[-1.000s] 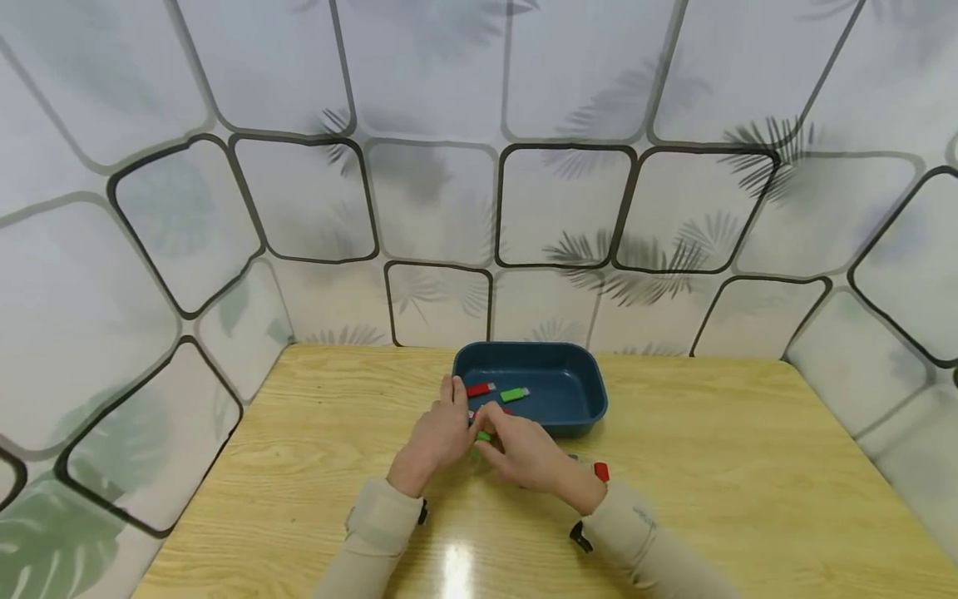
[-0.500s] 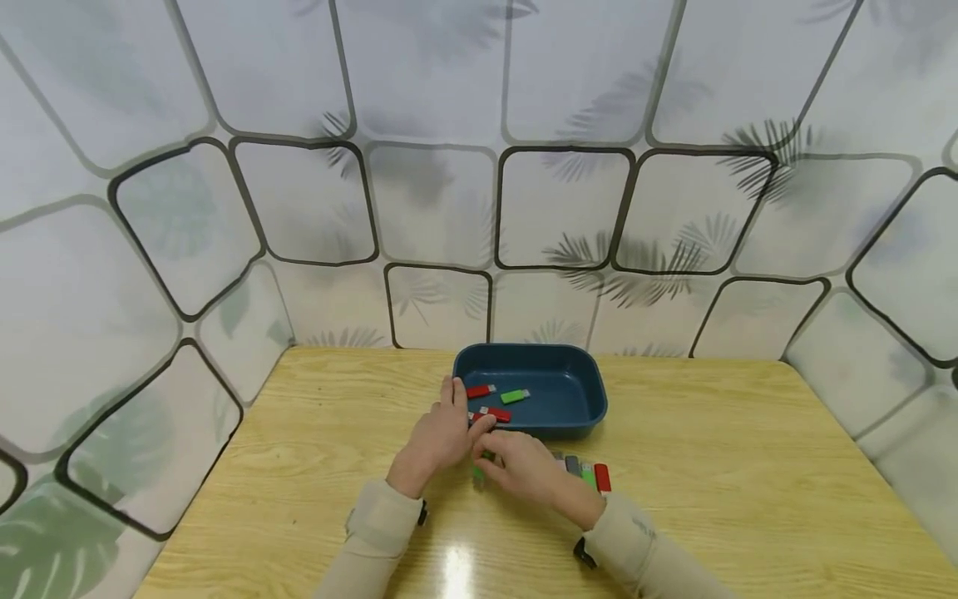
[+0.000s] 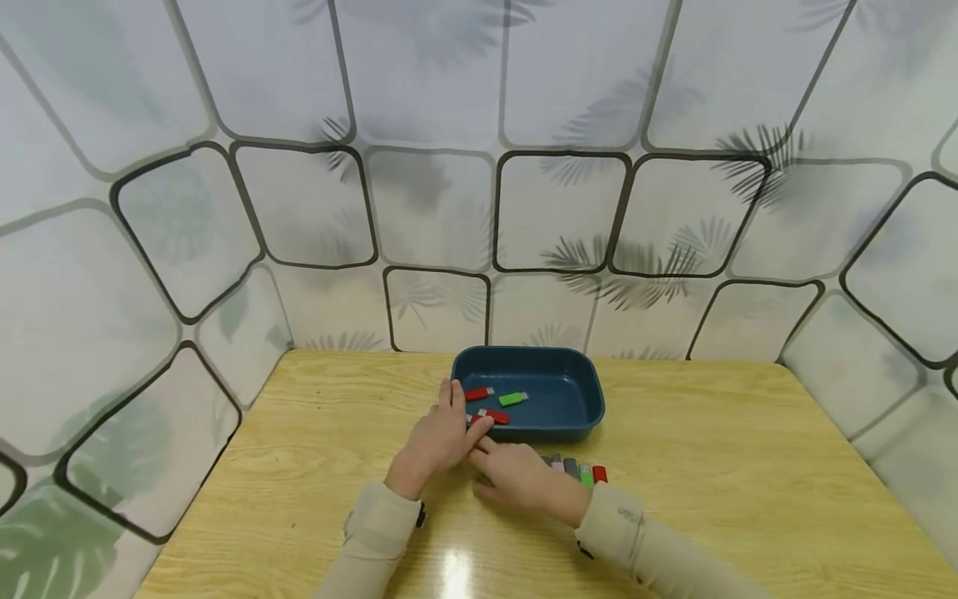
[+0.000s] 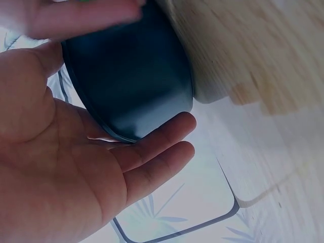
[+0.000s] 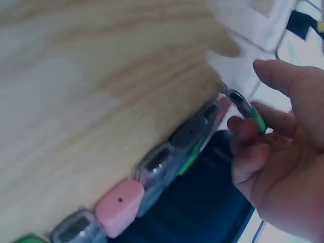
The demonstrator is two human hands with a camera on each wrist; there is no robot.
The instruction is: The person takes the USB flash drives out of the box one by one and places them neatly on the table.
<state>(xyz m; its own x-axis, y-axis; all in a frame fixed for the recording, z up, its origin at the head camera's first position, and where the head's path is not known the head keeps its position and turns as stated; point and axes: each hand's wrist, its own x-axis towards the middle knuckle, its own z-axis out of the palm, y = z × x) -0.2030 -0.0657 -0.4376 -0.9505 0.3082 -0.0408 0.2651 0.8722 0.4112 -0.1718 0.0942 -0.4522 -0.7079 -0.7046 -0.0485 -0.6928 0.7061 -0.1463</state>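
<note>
A dark blue bin (image 3: 554, 434) holds red USB sticks (image 3: 495, 416) and a green USB stick (image 3: 512, 399). My left hand (image 3: 437, 433) rests at its near left corner, with fairly straight fingers along the bin's left side and the thumb along its near side. My right hand (image 3: 527, 478) is low on the table in front of the bin. In the right wrist view, its fingers touch a green-and-dark USB stick (image 5: 245, 106) at the end of a row, while the thumb stands apart from it. That row includes a pink USB stick (image 5: 120, 206) and several others.
The wooden table (image 3: 314, 466) extends to both sides of the bin. A patterned wall covering (image 3: 434, 208) stands behind and beside the table. In the head view, the row's right end shows a red USB stick (image 3: 599, 473).
My right hand has come down from the bin's near rim to the table, bringing a green USB stick to the row. The thumb now stands off it. My left hand stays at the bin.
</note>
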